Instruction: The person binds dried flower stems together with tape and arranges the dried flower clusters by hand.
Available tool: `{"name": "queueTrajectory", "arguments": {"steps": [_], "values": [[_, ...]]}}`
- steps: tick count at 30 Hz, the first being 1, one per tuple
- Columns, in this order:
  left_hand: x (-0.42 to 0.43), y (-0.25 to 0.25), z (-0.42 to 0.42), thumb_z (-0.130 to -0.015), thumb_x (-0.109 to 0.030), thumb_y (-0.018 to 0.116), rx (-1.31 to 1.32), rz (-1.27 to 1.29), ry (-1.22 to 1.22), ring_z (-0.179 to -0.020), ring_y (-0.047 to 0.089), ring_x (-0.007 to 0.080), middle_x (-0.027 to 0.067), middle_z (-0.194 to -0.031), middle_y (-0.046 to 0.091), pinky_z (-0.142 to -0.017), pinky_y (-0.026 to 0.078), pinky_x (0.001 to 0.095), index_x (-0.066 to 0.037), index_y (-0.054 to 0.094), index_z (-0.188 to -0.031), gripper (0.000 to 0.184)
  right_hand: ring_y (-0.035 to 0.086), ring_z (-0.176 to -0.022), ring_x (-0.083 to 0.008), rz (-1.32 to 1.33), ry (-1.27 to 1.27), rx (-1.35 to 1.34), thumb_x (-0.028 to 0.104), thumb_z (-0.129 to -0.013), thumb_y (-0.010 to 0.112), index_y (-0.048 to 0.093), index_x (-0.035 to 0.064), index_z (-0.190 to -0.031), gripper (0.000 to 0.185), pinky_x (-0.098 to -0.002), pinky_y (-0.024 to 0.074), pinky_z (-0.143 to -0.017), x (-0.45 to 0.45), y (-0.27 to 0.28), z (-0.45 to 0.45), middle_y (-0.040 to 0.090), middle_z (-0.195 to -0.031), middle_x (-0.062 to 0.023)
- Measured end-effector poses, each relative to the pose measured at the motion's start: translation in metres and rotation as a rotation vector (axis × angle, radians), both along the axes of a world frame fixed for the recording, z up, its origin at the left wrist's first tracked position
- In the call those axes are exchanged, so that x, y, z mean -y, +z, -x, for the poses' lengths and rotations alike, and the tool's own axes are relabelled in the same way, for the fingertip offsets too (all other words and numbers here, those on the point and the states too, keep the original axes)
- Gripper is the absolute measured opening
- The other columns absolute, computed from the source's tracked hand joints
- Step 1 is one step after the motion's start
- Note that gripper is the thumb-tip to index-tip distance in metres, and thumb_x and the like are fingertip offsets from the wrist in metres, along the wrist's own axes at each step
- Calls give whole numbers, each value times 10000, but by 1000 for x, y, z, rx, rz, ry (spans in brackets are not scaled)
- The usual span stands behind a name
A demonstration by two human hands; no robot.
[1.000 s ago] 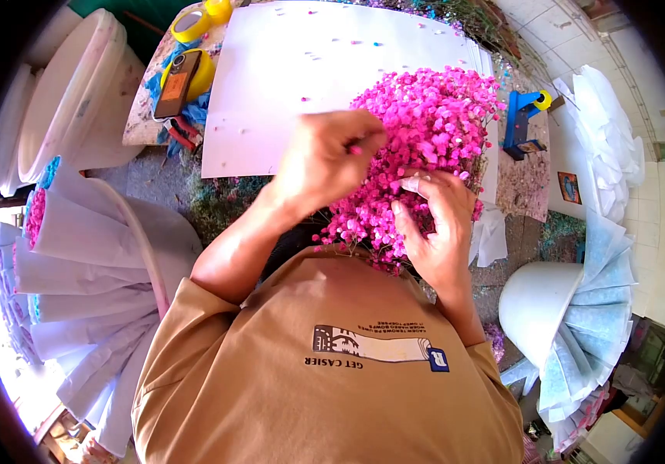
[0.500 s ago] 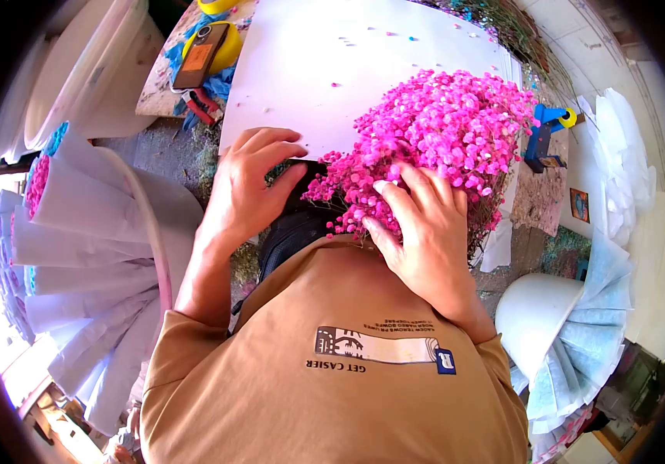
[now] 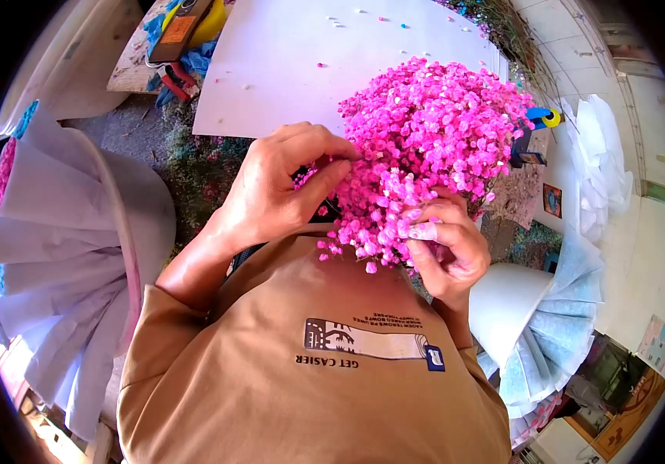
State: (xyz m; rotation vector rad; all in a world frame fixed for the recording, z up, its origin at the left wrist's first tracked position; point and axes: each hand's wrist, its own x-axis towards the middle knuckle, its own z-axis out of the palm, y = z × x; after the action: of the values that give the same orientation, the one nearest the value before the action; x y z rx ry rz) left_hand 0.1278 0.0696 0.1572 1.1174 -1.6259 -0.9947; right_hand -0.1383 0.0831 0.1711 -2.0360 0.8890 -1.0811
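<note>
A large bunch of small pink flowers (image 3: 433, 124) lies at the near right edge of the white sheet (image 3: 286, 69) and hangs towards the brown shirt. My left hand (image 3: 290, 174) is at the bunch's left side, thumb and forefinger pinched on blossoms. My right hand (image 3: 448, 247) is at the lower right of the bunch, its fingers bent and closed round a few flowers at the near edge. The stems are mostly hidden beneath the blossoms.
A phone (image 3: 179, 35) and red-handled pliers (image 3: 176, 81) lie at the upper left. A blue tape dispenser (image 3: 530, 139) stands right of the bunch. White tubs with wrapped bundles (image 3: 62, 209) flank both sides. Green stems (image 3: 514, 46) lie at the back right.
My left hand has moved right and closed on the left side of the flowers. My right hand has drawn its spread fingers together at the near edge. The camera view has shifted.
</note>
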Motion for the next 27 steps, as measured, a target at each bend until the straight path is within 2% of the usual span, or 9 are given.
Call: {"name": "queueTrajectory", "arguments": {"steps": [4,6,12,15,17,20,24,25,27], "values": [[14,9,6,-878,38,661,-63,84,-4,-845,666,260,141,-910,689,-777,524,338,22,710,-1045,175,717,-890,-239,195,15,-167,-15,-731,800,709,71,-924,230,-452,473,-931,3,0,-14,730,-968,-67],[28,7,4,-859,35,679,41,178,-117,-853,660,267,148,-926,670,-765,518,344,34,701,-1036,178,709,-899,-282,222,47,-238,-50,-746,765,689,31,-931,217,-502,473,-962,2,-2,-18,720,-956,-115],[38,-6,6,-833,15,686,124,147,-244,-843,617,286,141,-921,615,-756,496,360,55,689,-967,140,695,-932,-233,278,65,-272,-15,-722,767,726,98,-949,257,-449,442,-966,4,-9,-22,707,-968,-35],[38,-4,9,-868,43,643,122,100,-158,-828,605,212,91,-897,622,-745,487,325,46,673,-971,108,686,-941,-234,288,80,-282,-2,-725,763,734,105,-965,264,-462,440,-969,5,-10,-21,712,-983,-30],[38,0,9,-921,53,582,-70,-217,14,-842,583,126,37,-887,631,-736,474,284,28,658,-994,108,677,-926,-233,302,87,-285,18,-732,772,734,105,-969,255,-475,444,-959,5,-13,-21,714,-987,-26],[37,4,4,-969,34,541,-212,-230,-108,-868,557,70,0,-893,635,-741,472,270,11,658,-1060,150,677,-934,-233,302,89,-302,21,-740,770,732,106,-969,248,-472,445,-956,4,-14,-21,714,-993,-24],[47,5,3,-885,42,630,97,123,-313,-829,635,224,113,-909,667,-753,505,340,44,679,-1046,169,677,-940,-234,298,92,-305,23,-748,769,728,107,-965,236,-467,443,-952,6,-13,-21,713,-1004,-24],[46,9,4,-845,27,672,75,71,-342,-830,641,300,157,-908,652,-748,509,362,56,682,-994,152,678,-943,-232,301,90,-309,21,-750,767,726,107,-961,232,-466,442,-946,5,-13,-21,712,-1008,-24],[46,22,4,-844,19,678,121,54,-348,-827,641,297,154,-899,647,-744,506,365,53,682,-983,143,678,-945,-230,302,79,-311,19,-751,765,724,106,-958,228,-464,441,-940,5,-13,-21,711,-1012,-24]]}}
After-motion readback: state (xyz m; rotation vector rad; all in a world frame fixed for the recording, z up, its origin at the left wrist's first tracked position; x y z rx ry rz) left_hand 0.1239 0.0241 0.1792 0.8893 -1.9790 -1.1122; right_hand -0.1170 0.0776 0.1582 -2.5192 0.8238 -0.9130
